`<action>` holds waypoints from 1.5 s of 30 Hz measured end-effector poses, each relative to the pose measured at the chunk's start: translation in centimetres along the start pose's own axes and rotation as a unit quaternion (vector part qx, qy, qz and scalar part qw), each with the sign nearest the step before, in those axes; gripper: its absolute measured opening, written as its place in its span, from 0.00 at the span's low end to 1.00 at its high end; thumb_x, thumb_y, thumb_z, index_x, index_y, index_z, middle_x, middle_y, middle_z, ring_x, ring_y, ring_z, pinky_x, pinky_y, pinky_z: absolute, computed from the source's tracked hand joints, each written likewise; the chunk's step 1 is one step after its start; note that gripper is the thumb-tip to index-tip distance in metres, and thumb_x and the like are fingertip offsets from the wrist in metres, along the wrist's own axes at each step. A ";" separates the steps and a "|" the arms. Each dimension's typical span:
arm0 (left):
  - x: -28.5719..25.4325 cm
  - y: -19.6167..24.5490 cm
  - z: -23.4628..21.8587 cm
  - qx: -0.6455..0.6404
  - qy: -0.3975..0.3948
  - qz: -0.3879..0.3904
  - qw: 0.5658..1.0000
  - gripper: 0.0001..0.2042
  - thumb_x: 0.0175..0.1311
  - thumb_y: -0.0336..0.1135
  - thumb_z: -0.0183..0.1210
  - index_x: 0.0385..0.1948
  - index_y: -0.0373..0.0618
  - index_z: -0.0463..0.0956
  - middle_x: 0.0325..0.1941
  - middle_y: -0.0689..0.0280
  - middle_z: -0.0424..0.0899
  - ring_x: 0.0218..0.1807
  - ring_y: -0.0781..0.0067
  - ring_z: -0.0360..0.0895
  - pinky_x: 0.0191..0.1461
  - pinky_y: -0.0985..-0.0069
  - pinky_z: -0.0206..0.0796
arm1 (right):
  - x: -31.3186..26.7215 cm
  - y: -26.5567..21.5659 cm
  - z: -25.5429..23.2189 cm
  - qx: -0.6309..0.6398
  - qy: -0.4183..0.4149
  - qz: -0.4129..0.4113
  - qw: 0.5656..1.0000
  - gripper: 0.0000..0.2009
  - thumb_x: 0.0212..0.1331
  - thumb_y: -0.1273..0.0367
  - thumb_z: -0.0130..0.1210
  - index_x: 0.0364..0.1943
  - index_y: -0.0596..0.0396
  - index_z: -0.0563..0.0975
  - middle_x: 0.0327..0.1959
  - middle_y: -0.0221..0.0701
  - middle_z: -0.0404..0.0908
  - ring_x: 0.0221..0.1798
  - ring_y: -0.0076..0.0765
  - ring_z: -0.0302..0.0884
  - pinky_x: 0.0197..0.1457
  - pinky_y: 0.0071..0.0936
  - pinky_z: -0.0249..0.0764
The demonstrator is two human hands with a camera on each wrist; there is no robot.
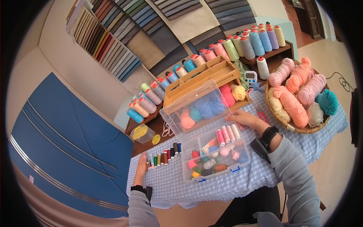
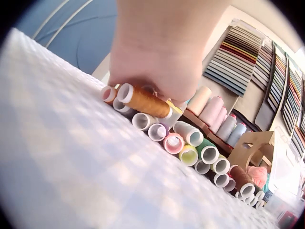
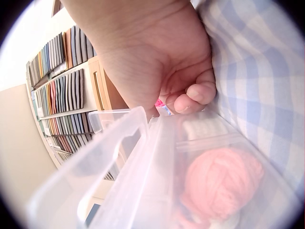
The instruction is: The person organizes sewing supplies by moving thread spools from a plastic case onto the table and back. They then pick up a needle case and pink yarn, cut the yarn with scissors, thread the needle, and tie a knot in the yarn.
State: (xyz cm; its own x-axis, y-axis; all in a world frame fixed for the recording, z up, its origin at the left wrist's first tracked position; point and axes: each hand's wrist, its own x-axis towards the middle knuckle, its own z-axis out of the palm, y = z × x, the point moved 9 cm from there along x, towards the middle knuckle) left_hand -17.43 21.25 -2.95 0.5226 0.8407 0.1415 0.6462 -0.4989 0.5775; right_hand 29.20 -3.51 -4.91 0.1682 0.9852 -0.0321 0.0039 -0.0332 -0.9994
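Note:
My left hand point(image 1: 140, 169) rests at the left end of a row of small thread spools point(image 1: 165, 156) on the checked cloth, fingers straight and held close together. In the left wrist view, a golden-brown spool point(image 2: 148, 102) lies on top of others, right against that hand. My right hand point(image 1: 245, 118) grips the back right corner of a clear plastic box point(image 1: 186, 178), near where its raised lid point(image 1: 170, 125) joins; its fingers curl there in the right wrist view. Inside the box are pink and white spools point(image 1: 223, 138) and small yarn balls, including a peach one point(image 3: 223, 179).
A wicker basket point(image 1: 269, 104) of yarn skeins stands at the right. Behind the box are a wooden organizer point(image 1: 177, 92) with yarn balls, a white timer point(image 1: 250, 76) and shelves of large thread cones point(image 1: 247, 49). A yellow-lidded container point(image 1: 145, 135) sits back left.

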 end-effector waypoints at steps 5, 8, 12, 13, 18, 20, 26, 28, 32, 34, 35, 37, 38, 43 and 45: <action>-1.1 1.6 1.1 0.019 -0.002 -0.068 0.998 0.28 0.68 0.53 0.31 0.61 0.40 0.54 0.62 0.52 0.60 0.58 0.61 0.61 0.58 0.72 0.53 | 0.0 0.0 0.0 -0.008 0.005 0.000 1.000 0.17 0.55 0.56 0.53 0.30 0.58 0.72 0.10 0.22 0.64 0.10 0.17 0.61 0.12 0.15 0.56; -2.0 3.1 1.4 0.032 0.003 -0.116 0.993 0.29 0.68 0.54 0.30 0.62 0.41 0.51 0.60 0.53 0.63 0.50 0.62 0.69 0.51 0.73 0.61 | -0.1 -0.2 0.1 -0.007 0.007 0.001 1.000 0.17 0.55 0.56 0.53 0.30 0.58 0.72 0.10 0.22 0.64 0.10 0.17 0.61 0.12 0.16 0.56; -1.6 0.5 0.7 0.044 0.076 -0.145 0.986 0.25 0.67 0.51 0.34 0.53 0.38 0.61 0.50 0.49 0.71 0.50 0.56 0.71 0.49 0.72 0.63 | 0.1 0.0 0.0 -0.003 -0.004 -0.015 1.000 0.16 0.55 0.57 0.52 0.29 0.58 0.72 0.10 0.22 0.64 0.09 0.17 0.61 0.12 0.16 0.56; -1.3 -0.3 0.8 0.043 0.077 -0.144 0.986 0.25 0.67 0.51 0.34 0.53 0.38 0.61 0.50 0.49 0.71 0.50 0.56 0.71 0.49 0.72 0.63 | 0.1 0.0 0.0 -0.004 -0.004 -0.016 1.000 0.16 0.55 0.57 0.52 0.29 0.58 0.72 0.10 0.22 0.64 0.09 0.17 0.61 0.12 0.16 0.56; -0.3 -4.2 1.2 -0.229 0.044 -0.194 0.953 0.19 0.67 0.50 0.39 0.51 0.47 0.64 0.44 0.60 0.73 0.45 0.69 0.71 0.46 0.75 0.64 | -0.3 -0.4 0.0 -0.009 -0.002 -0.009 1.000 0.15 0.56 0.58 0.52 0.29 0.57 0.72 0.09 0.22 0.64 0.09 0.17 0.61 0.12 0.16 0.56; -0.9 -2.8 1.2 -0.268 0.024 -0.195 0.943 0.19 0.66 0.49 0.41 0.53 0.49 0.63 0.48 0.60 0.71 0.47 0.70 0.68 0.48 0.75 0.62 | -0.1 -0.1 -0.1 -0.008 0.000 -0.010 1.000 0.15 0.56 0.58 0.52 0.28 0.57 0.72 0.09 0.22 0.64 0.09 0.17 0.61 0.12 0.16 0.56; -2.1 -2.0 1.3 -0.188 -0.071 -0.146 0.969 0.22 0.63 0.45 0.49 0.58 0.50 0.58 0.53 0.58 0.64 0.52 0.70 0.64 0.53 0.76 0.59 | 0.2 0.1 -0.1 -0.015 0.001 -0.011 1.000 0.15 0.55 0.57 0.52 0.28 0.57 0.72 0.09 0.23 0.64 0.09 0.18 0.61 0.12 0.16 0.57; -1.5 -2.7 1.8 -0.166 -0.069 -0.117 0.977 0.22 0.63 0.44 0.49 0.56 0.49 0.59 0.51 0.57 0.66 0.50 0.71 0.66 0.51 0.77 0.60 | 0.1 0.1 -0.2 -0.011 0.003 -0.008 1.000 0.16 0.55 0.57 0.52 0.28 0.57 0.72 0.09 0.23 0.64 0.09 0.18 0.61 0.12 0.16 0.57; -0.4 -2.8 2.0 -0.099 -0.011 -0.135 0.986 0.18 0.65 0.46 0.46 0.49 0.45 0.61 0.42 0.59 0.69 0.41 0.74 0.68 0.44 0.80 0.63 | 0.2 0.3 -0.2 -0.012 0.001 -0.016 1.000 0.16 0.55 0.56 0.51 0.28 0.58 0.72 0.09 0.23 0.65 0.09 0.18 0.61 0.12 0.16 0.57; 0.0 -3.8 1.8 -0.041 -0.010 -0.166 0.985 0.17 0.65 0.46 0.45 0.47 0.45 0.62 0.39 0.61 0.69 0.38 0.76 0.69 0.42 0.82 0.64 | 0.4 0.3 -0.1 -0.011 0.003 -0.017 1.000 0.17 0.56 0.56 0.51 0.28 0.58 0.72 0.08 0.23 0.65 0.09 0.18 0.61 0.12 0.16 0.57; 0.3 -4.7 1.9 -0.076 -0.015 -0.185 0.980 0.20 0.65 0.49 0.42 0.50 0.46 0.60 0.44 0.57 0.68 0.44 0.70 0.69 0.47 0.75 0.62 | 0.4 0.3 -0.1 -0.016 -0.001 -0.018 1.000 0.16 0.55 0.56 0.51 0.29 0.58 0.72 0.08 0.23 0.65 0.09 0.18 0.61 0.12 0.16 0.57; 0.8 -4.5 2.5 -0.110 -0.024 -0.198 0.974 0.22 0.65 0.52 0.40 0.54 0.46 0.59 0.49 0.54 0.68 0.49 0.65 0.68 0.53 0.68 0.61 | 0.2 0.3 -0.4 -0.021 0.003 -0.018 1.000 0.16 0.55 0.56 0.51 0.30 0.58 0.73 0.08 0.23 0.65 0.09 0.17 0.61 0.12 0.16 0.57; 0.9 -4.5 1.5 0.065 0.018 -0.206 0.976 0.25 0.65 0.55 0.37 0.58 0.48 0.55 0.55 0.52 0.63 0.57 0.60 0.61 0.58 0.59 0.53 | 0.3 0.3 -0.3 -0.020 0.001 -0.015 1.000 0.16 0.55 0.57 0.51 0.31 0.58 0.73 0.08 0.23 0.65 0.09 0.17 0.61 0.11 0.15 0.57; -0.6 7.6 0.6 0.255 0.105 -0.117 0.954 0.29 0.64 0.56 0.33 0.64 0.53 0.48 0.68 0.51 0.47 0.69 0.50 0.41 0.65 0.44 0.33 | 0.2 0.1 -0.1 -0.009 -0.013 -0.025 1.000 0.15 0.55 0.58 0.51 0.31 0.58 0.73 0.08 0.23 0.65 0.08 0.18 0.61 0.11 0.15 0.57; -0.1 11.6 2.5 0.241 0.097 -0.024 0.965 0.28 0.64 0.53 0.38 0.63 0.51 0.51 0.67 0.51 0.49 0.68 0.50 0.44 0.65 0.48 0.36 | 0.2 0.0 -0.1 -0.010 -0.009 -0.026 1.000 0.15 0.55 0.58 0.51 0.30 0.58 0.73 0.08 0.23 0.65 0.08 0.18 0.61 0.11 0.16 0.58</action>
State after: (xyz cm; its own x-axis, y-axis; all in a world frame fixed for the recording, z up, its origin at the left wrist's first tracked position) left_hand -8.67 14.84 1.74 0.4011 0.8660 0.2987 0.8754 -0.4584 0.1534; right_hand 29.33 -3.35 -4.93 0.1494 0.9886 0.0188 0.0313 0.0143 -0.9994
